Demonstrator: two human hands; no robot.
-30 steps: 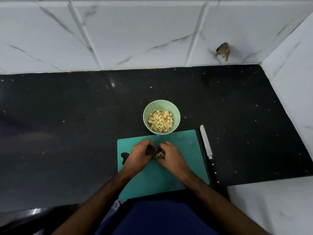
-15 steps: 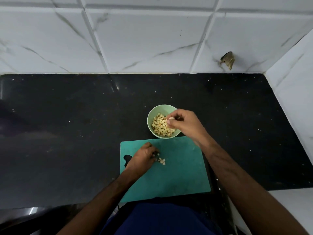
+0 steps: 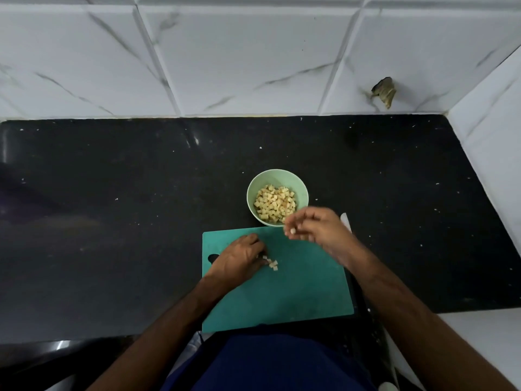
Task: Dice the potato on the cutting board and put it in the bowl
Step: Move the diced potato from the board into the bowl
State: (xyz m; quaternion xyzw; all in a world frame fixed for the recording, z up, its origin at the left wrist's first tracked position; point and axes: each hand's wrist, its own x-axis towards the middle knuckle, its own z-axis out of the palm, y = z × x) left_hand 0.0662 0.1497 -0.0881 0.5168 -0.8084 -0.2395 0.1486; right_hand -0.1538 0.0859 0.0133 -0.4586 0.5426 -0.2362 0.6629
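A pale green bowl (image 3: 253, 187) of diced potato (image 3: 275, 204) stands on the black counter just beyond the teal cutting board (image 3: 282, 297). A few loose potato cubes (image 3: 272, 263) lie on the board's upper middle. My left hand (image 3: 239, 259) rests on the board with its fingers loosely curled, the fingertips touching those cubes. My right hand (image 3: 314, 228) hovers, motion-blurred, over the board's far edge beside the bowl, and pinches one small potato cube (image 3: 293, 230) at its fingertips.
A knife's blade tip (image 3: 345, 220) shows on the counter right of the board, mostly hidden behind my right hand and forearm. White tiled walls close off the back and right. A white ledge (image 3: 485, 334) lies at the right front.
My right hand carried cubes from the board to the bowl, then drew back toward the board's far edge. My left hand stayed beside the remaining cubes.
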